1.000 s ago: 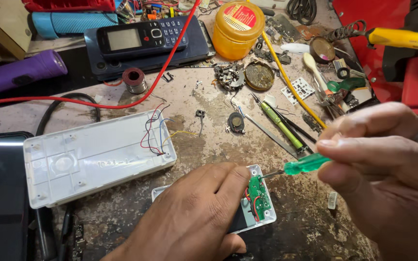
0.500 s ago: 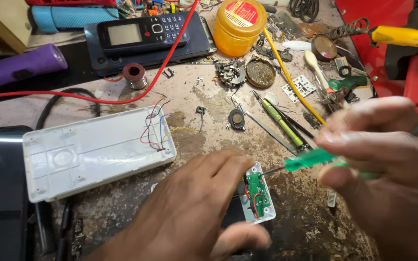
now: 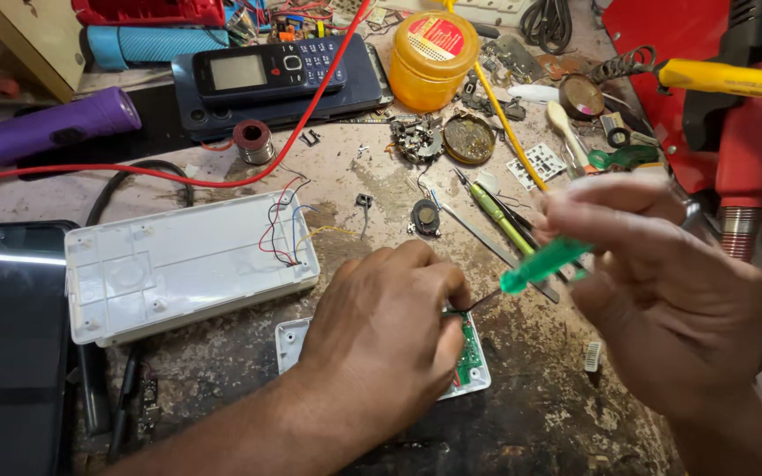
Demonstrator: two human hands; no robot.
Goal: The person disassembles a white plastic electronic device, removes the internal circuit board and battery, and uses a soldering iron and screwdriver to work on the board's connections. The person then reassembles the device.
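Far left: a dark tablet with a glossy screen lies flat, and a purple torch, a smooth cylinder, sits far behind it. Beside the tablet is a white case, long ribbed plastic, with thin red and blue wires running out of its right end. A red cable curves across the scuffed, stained bench. Since a second ago the left hand has slid further right over the small board, now covering most of it, fingers pressed down on the green circuit in its white tray at near centre. Judged: a firmer hold for the probing. An amber jar and a keypad phone sit far back. The right hand is pinched shut on the green screwdriver, translucent handle, its tip at the board edge, much as before.
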